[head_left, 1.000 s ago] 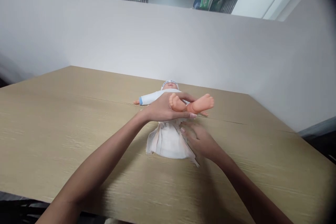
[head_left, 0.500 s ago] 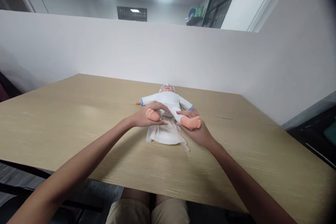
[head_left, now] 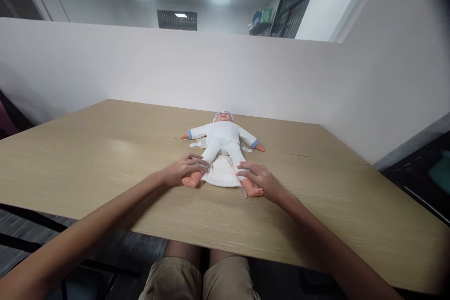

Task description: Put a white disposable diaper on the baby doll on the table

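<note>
A baby doll (head_left: 224, 132) in a white suit with blue cuffs lies on its back, its feet towards me. A white diaper (head_left: 221, 172) is spread flat beneath it and shows between the parted legs. White tabs of the diaper stick out at both sides of the doll's waist. My left hand (head_left: 181, 170) is closed loosely over the doll's lower leg on the left, just above the bare foot. Over the other lower leg, my right hand (head_left: 262, 179) has its fingers curved in the same way. Both thumbs are partly hidden.
The doll lies on a wide wooden table (head_left: 105, 159) with its near edge above my knees. Behind it stands a white partition wall (head_left: 211, 65) with glass above. A dark object (head_left: 422, 183) is beyond the table's right edge.
Both doll legs have come down from their raised position and now lie spread on the table. My hands have moved apart and lower, from the feet to the tops of the lower legs.
</note>
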A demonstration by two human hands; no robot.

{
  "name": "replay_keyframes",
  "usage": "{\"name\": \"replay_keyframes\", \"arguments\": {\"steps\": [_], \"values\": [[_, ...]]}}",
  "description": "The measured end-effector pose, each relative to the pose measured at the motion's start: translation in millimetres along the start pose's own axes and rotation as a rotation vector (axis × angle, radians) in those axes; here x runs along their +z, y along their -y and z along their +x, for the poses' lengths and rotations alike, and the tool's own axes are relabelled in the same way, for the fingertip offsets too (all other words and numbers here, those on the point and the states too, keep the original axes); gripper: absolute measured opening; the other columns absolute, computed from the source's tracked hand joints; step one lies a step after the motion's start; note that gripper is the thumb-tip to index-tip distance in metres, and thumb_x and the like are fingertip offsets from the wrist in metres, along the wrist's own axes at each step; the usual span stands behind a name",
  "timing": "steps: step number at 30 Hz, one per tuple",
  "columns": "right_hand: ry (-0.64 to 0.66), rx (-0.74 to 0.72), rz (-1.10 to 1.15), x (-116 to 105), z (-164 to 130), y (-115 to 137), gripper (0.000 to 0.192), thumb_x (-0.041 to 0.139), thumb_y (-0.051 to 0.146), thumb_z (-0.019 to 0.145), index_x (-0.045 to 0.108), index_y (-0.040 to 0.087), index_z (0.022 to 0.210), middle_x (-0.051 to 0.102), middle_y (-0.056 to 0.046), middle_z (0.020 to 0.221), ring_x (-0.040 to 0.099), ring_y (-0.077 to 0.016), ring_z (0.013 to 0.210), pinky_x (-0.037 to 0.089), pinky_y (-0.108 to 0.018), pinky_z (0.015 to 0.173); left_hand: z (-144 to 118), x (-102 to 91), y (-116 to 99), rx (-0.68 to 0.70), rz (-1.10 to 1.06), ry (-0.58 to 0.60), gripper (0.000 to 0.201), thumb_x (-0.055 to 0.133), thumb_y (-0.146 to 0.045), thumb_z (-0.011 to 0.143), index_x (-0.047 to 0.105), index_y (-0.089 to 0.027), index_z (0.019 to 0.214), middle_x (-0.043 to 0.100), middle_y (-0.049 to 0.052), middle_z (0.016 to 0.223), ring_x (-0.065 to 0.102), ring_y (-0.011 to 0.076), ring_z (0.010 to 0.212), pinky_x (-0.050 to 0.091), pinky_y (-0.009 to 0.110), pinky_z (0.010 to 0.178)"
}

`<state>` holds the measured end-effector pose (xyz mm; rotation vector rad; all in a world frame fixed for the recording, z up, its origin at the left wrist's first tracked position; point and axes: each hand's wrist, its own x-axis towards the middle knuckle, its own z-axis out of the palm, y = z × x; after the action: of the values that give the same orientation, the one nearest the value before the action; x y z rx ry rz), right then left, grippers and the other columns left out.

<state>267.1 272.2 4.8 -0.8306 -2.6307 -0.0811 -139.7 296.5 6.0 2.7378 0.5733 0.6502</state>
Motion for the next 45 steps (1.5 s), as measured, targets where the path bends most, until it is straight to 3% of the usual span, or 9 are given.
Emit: {"name": "replay_keyframes", "arguments": {"steps": [14,21,23,26,31,36,39,42,45], "values": [[0.079,0.067,0.150,-16,-3,-4,0.056,0.055,0.010,0.100,0.066,0.036,0.148,0.063,-0.003,0.159,0.058,-0.0236,0.149,0.053,-0.045,0.120,5,-9.2,8,0.041,0.086,0.101,0.065,0.061,0.002,0.086,0.069,-0.028,0.143,0.065,0.010,0.155,0.055,0.0335,0.139,0.047,0.052,0.116],[0.076,0.219,0.256,-24,4,12,0.043,0.045,0.021,0.108,0.072,0.032,0.140,0.066,-0.004,0.155,0.061,-0.0234,0.146,0.054,-0.045,0.120,17,-20.9,-15,-0.129,-0.033,0.108,0.040,0.047,-0.017,0.106,0.072,-0.028,0.134,0.070,0.007,0.143,0.054,0.0300,0.129,0.047,0.047,0.112],[0.046,0.252,0.195,-20,8,27,0.038,0.049,0.031,0.110,0.070,0.030,0.141,0.066,-0.008,0.153,0.060,-0.0271,0.146,0.054,-0.051,0.119,22,-16.7,-25,-0.197,0.012,0.105,0.032,0.054,-0.034,0.107,0.069,-0.025,0.133,0.069,0.009,0.138,0.053,0.0327,0.126,0.047,0.048,0.110],[0.009,0.260,0.055,-6,10,49,0.056,0.068,0.049,0.101,0.062,0.027,0.152,0.062,-0.015,0.155,0.054,-0.0362,0.150,0.051,-0.059,0.120,27,-0.9,-36,-0.253,0.145,0.075,0.055,0.072,-0.059,0.094,0.064,-0.020,0.131,0.066,0.013,0.136,0.052,0.0374,0.122,0.046,0.053,0.108],[-0.053,0.316,-0.078,15,12,62,0.048,0.056,0.026,0.105,0.062,0.026,0.152,0.066,-0.015,0.149,0.056,-0.0349,0.146,0.051,-0.056,0.119,32,22.7,-34,-0.296,0.306,0.015,0.030,0.068,-0.037,0.097,0.065,-0.020,0.121,0.065,0.014,0.132,0.052,0.0365,0.115,0.046,0.054,0.103],[-0.075,0.408,-0.009,3,28,42,0.037,0.043,0.021,0.107,0.073,0.024,0.128,0.078,-0.012,0.119,0.071,-0.0308,0.111,0.058,-0.044,0.096,44,11.6,-23,-0.362,0.123,-0.125,0.018,0.054,-0.034,0.106,0.066,-0.022,0.111,0.071,0.010,0.115,0.056,0.0324,0.108,0.048,0.049,0.098],[-0.133,0.452,0.118,-10,48,19,0.030,0.042,0.029,0.108,0.071,0.022,0.110,0.075,-0.009,0.099,0.069,-0.0271,0.089,0.054,-0.038,0.080,62,-2.3,-9,-0.387,-0.027,-0.261,0.021,0.052,-0.038,0.107,0.066,-0.023,0.111,0.071,0.009,0.120,0.058,0.0314,0.116,0.048,0.047,0.104],[-0.254,0.439,0.191,-16,75,-10,0.030,0.043,0.036,0.108,0.068,0.022,0.098,0.071,-0.009,0.098,0.065,-0.0265,0.091,0.051,-0.039,0.086,89,-12.2,16,-0.421,-0.116,-0.371,0.026,0.051,-0.043,0.107,0.066,-0.022,0.110,0.069,0.009,0.125,0.056,0.0313,0.122,0.044,0.047,0.111],[-0.307,0.526,0.255,-15,102,-40,0.033,0.046,0.044,0.107,0.067,0.022,0.092,0.070,-0.009,0.096,0.065,-0.0274,0.093,0.049,-0.039,0.088,118,-17.5,49,-0.491,-0.247,-0.426,0.029,0.048,-0.045,0.106,0.061,-0.021,0.097,0.068,0.007,0.106,0.059,0.0277,0.106,0.046,0.043,0.102]]}}
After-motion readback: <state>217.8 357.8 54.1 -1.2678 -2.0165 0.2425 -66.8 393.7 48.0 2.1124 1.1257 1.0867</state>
